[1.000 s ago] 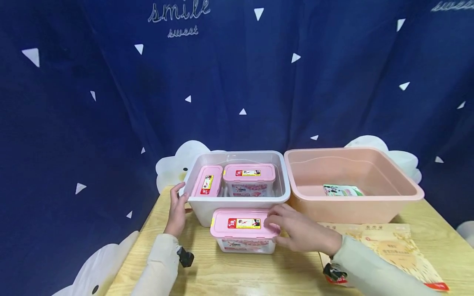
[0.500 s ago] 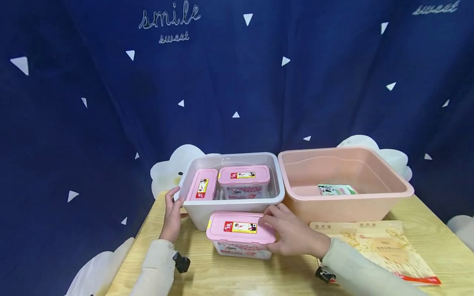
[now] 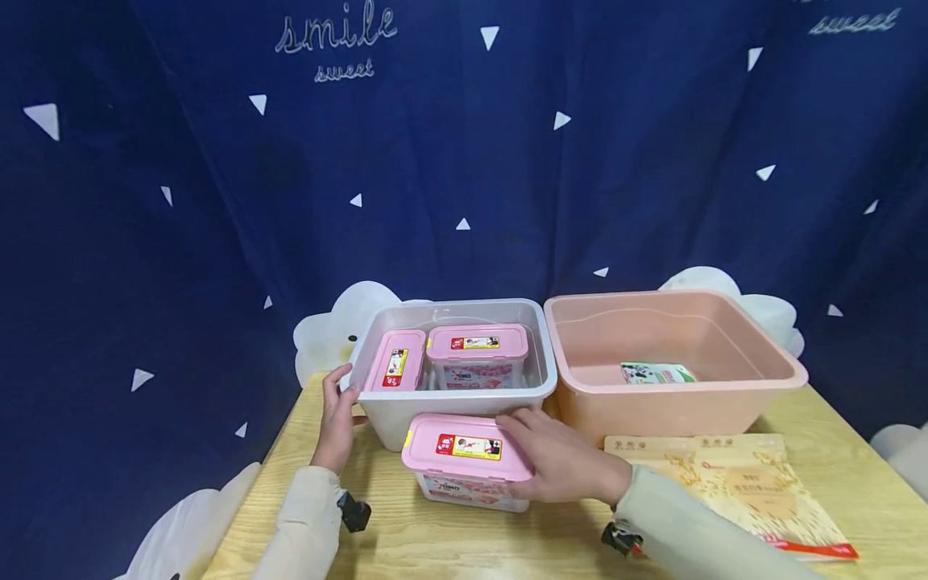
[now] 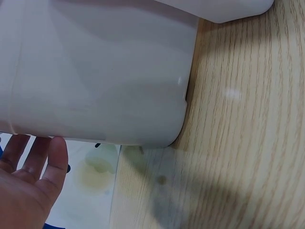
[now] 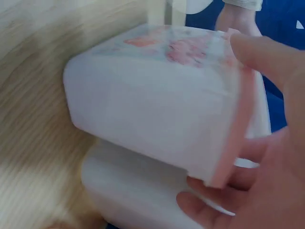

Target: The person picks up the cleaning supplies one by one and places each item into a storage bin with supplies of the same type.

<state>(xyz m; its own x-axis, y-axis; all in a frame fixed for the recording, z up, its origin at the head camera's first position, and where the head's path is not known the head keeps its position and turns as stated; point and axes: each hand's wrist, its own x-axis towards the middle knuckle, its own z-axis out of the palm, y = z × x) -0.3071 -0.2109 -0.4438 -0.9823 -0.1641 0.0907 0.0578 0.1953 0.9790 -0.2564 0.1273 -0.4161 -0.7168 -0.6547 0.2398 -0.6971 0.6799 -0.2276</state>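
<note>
A pink-lidded box (image 3: 471,451) with a white patterned body stands in front of the white bin (image 3: 449,399), slightly turned. My right hand (image 3: 561,459) grips its right end; in the right wrist view the thumb of this hand (image 5: 281,105) lies on one side of the box (image 5: 152,100) and fingers on the other, at the lid's edge. My left hand (image 3: 337,423) touches the bin's left front corner, and in the left wrist view its relaxed fingertips (image 4: 57,145) rest against the bin (image 4: 95,71). Two similar boxes, one lengthwise (image 3: 396,361) and one crosswise (image 3: 477,354), lie inside the bin.
A pink bin (image 3: 674,407) stands against the white bin's right side, with a small green-and-white packet (image 3: 656,373) inside. In front of it a flat beige packet (image 3: 754,491) lies on the wooden table (image 3: 435,548). A dark blue curtain (image 3: 449,145) hangs behind.
My right hand has shifted left over the end of the front box, which has turned a little, its right end nearer the table's front. My left hand stays at the bin's corner.
</note>
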